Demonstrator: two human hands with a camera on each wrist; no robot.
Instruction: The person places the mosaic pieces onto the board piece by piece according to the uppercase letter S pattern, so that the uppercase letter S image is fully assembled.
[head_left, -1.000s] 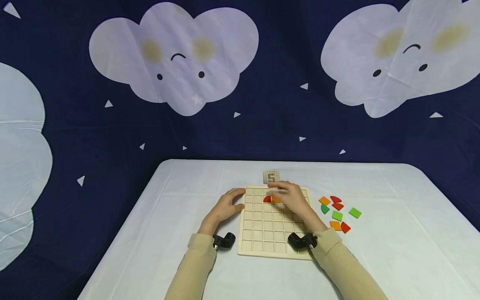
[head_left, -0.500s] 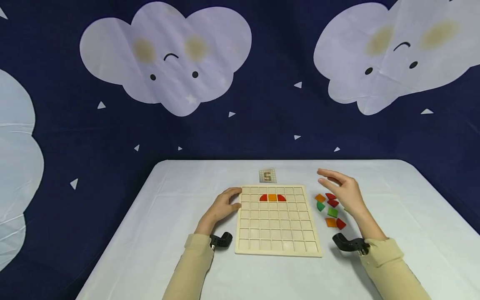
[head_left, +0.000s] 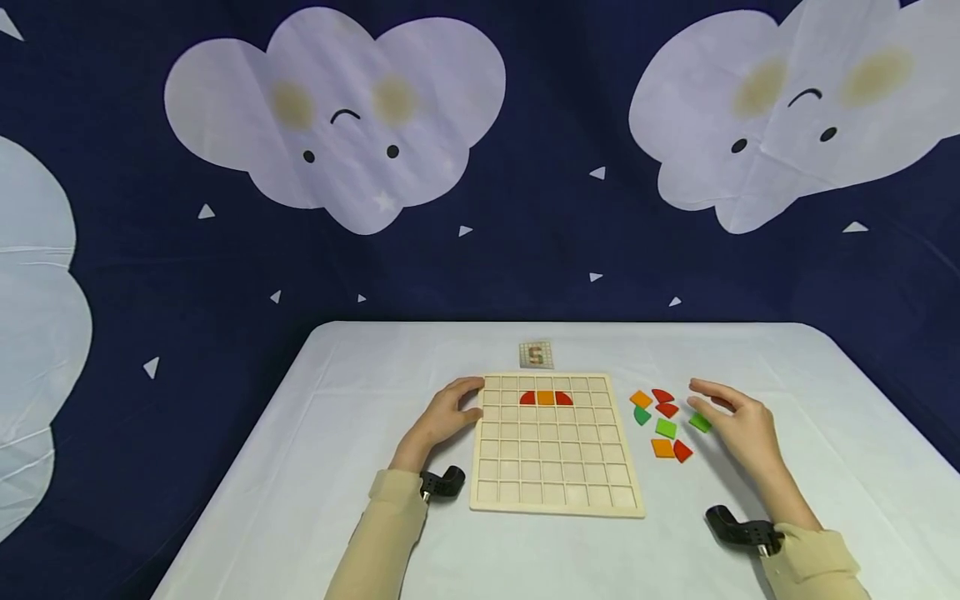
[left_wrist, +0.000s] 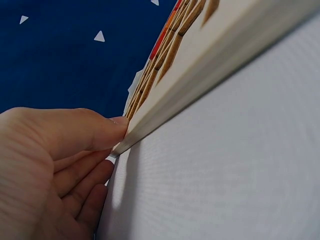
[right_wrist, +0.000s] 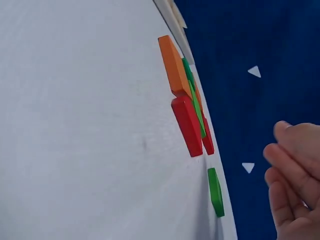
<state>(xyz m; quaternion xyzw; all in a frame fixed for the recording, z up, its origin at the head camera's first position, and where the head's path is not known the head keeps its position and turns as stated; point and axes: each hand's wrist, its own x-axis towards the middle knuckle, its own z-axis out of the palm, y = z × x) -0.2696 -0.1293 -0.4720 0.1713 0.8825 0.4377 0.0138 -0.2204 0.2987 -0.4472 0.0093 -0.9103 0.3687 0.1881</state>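
Note:
A pale wooden grid board [head_left: 557, 458] lies on the table. In one upper row sit a red quarter-round tile [head_left: 528, 398], an orange square tile [head_left: 545, 398] and another red quarter-round tile [head_left: 563, 398]. My left hand [head_left: 444, 414] rests against the board's left edge; in the left wrist view its thumb [left_wrist: 117, 121] touches the edge near a corner. My right hand [head_left: 738, 423], holding nothing, hovers with loosely bent fingers beside a light green tile [head_left: 700, 422]. The right wrist view shows its fingertips apart from that green tile [right_wrist: 216, 192].
Right of the board lie several loose tiles, among them an orange one [head_left: 663, 448], a red one [head_left: 682, 451], a green square [head_left: 666, 428] and a dark green piece [head_left: 642, 415]. A small patterned card [head_left: 536, 354] lies behind the board. A cloud-printed cloth [head_left: 525, 267] hangs beyond the table.
My right hand has left the board and swung right, then lowered beside the light green tile. A red tile now shows right of the orange one. My left hand has stayed at the board's edge.

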